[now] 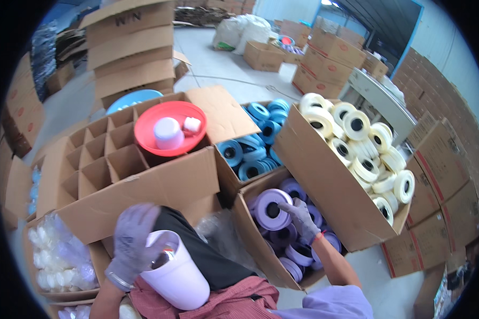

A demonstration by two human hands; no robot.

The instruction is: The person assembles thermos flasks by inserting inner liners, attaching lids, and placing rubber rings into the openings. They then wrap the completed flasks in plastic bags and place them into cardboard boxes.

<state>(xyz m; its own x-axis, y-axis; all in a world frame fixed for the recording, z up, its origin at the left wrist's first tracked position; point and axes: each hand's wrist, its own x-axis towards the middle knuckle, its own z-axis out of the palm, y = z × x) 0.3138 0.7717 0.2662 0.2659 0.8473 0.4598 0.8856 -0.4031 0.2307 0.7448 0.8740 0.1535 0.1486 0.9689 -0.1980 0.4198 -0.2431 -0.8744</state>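
Head view: nearest, the blurred, grey-gloved left hand (132, 247) has its thumb at a tilted, lilac plastic cup's (179, 283) rim; I cannot tell whether it grips. Farther right, the grey-gloved right hand's (302, 217) half-curled fingertips touch the right edge of a round purple plastic ring (261, 211) in a brown cardboard box (252, 250); closure is unclear. Apparently ring-picking; next probably calls for a secure pinch.
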